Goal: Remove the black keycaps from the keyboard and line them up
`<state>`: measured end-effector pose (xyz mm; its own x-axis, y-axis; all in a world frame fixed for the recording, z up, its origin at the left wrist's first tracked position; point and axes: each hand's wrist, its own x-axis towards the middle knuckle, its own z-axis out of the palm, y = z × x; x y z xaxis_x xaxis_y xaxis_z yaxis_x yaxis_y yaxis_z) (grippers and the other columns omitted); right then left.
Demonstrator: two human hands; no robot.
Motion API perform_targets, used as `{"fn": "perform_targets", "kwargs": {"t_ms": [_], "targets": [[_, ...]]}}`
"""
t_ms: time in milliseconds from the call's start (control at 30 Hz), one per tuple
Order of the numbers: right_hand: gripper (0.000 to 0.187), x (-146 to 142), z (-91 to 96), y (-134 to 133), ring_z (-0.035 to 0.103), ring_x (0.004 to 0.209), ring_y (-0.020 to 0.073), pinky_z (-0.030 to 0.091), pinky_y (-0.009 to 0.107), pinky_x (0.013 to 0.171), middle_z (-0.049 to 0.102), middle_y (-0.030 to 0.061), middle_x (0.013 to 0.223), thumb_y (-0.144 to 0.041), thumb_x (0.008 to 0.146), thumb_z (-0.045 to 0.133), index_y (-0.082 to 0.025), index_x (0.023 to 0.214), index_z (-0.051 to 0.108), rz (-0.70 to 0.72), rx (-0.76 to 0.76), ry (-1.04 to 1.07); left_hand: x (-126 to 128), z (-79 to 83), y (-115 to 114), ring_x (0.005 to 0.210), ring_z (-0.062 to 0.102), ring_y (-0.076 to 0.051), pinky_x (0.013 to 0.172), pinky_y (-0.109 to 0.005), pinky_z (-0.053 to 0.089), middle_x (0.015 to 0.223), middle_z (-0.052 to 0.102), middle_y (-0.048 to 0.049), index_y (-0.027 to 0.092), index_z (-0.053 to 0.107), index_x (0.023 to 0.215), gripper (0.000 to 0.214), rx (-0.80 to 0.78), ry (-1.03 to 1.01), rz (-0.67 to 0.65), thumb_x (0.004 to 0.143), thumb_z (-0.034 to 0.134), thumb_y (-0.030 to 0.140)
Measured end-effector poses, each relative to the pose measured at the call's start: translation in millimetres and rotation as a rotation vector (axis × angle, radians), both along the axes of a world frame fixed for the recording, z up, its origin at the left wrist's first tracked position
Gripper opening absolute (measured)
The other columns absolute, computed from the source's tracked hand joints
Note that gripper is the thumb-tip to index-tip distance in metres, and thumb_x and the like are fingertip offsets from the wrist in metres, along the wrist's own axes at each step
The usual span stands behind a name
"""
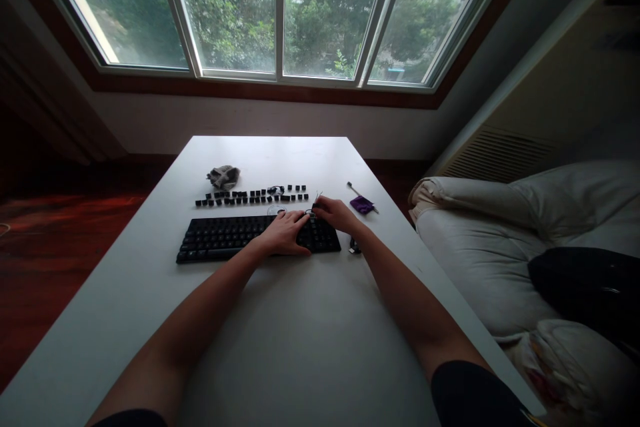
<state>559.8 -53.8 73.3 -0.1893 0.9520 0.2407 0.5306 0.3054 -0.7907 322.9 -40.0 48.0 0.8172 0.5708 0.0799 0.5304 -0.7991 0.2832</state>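
A black keyboard (225, 235) lies across the white table. My left hand (284, 235) rests on its right half, fingers spread and thumb stretched out toward the near edge. At the keyboard's upper right, my right hand (339, 215) is closed in a pinch. Thin wires of what looks like a wire keycap puller (319, 195) stick up from its fingertips, with a small dark piece beside them. Several loose black keycaps (243, 200) lie in rows behind the keyboard. The keys under my hands are hidden.
A crumpled grey cloth (224, 177) lies at the back left of the table (310, 333). To the right are a small brush (353, 188), a purple pouch (361, 205) and a coiled cable (355, 247). A pale sofa (465, 240) stands beside the table; a window is ahead.
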Motion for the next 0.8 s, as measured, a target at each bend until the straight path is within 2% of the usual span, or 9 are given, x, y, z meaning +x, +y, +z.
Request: {"fn": "perform_targets", "kwargs": {"t_ms": [133,267,367,467,567,800], "targets": [[0.008,-5.3,5.5,-6.6,0.061,0.065,0.0171,0.043,0.027,0.065,0.071,-0.0011,0.075,-0.032,0.087,0.066,-0.025,0.090,0.070,0.027,0.137,-0.197,-0.4,-0.1,0.4,0.151,0.030,-0.037,0.124,-0.049,0.018,0.165,0.033,-0.0184,0.020,0.034,0.160,0.110,0.012,-0.001,-0.005,0.072,0.070,0.075],[0.007,-8.9,-2.7,-14.7,0.056,0.062,0.0170,0.041,0.028,0.065,0.068,-0.0002,0.072,-0.032,0.086,0.066,-0.025,0.085,0.067,-0.057,0.201,-0.274,0.5,1.4,0.5,0.150,0.032,-0.037,0.124,-0.049,0.020,0.164,0.036,-0.0161,0.022,0.036,0.159,0.103,-0.005,-0.011,0.006,0.077,0.063,0.079],[0.012,-9.7,-14.4,-18.2,0.055,0.059,0.0173,0.041,0.029,0.064,0.065,-0.0012,0.066,-0.036,0.088,0.063,-0.025,0.083,0.065,-0.204,0.213,-0.163,2.9,2.4,0.5,0.144,0.041,-0.034,0.121,-0.049,0.027,0.159,0.045,-0.0134,0.025,0.042,0.156,0.083,-0.019,-0.047,0.043,0.089,0.054,0.073],[0.017,-11.6,-23.1,-19.2,0.056,0.058,0.0180,0.044,0.029,0.063,0.066,-0.0022,0.065,-0.040,0.090,0.059,-0.026,0.082,0.062,-0.271,0.177,-0.010,7.6,2.4,1.0,0.135,0.051,-0.030,0.115,-0.045,0.037,0.148,0.055,-0.0103,0.027,0.055,0.146,0.057,0.007,-0.121,0.094,0.097,0.053,0.056],[0.018,-15.4,-26.8,-20.1,0.058,0.060,0.0189,0.045,0.030,0.063,0.067,-0.0024,0.066,-0.043,0.090,0.058,-0.027,0.082,0.060,-0.297,0.164,0.042,14.5,2.9,2.9,0.126,0.055,-0.028,0.111,-0.042,0.042,0.134,0.063,-0.0084,0.026,0.065,0.131,0.040,0.029,-0.180,0.137,0.096,0.059,0.043],[0.022,-20.1,-31.4,-22.8,0.059,0.061,0.0199,0.047,0.031,0.066,0.065,-0.0014,0.066,-0.046,0.092,0.055,-0.027,0.083,0.057,-0.357,0.192,0.046,34.1,7.1,12.3,0.112,0.058,-0.027,0.100,-0.042,0.048,0.113,0.066,-0.0086,0.024,0.072,0.111,0.024,0.033,-0.212,0.158,0.091,0.065,0.035]]}}
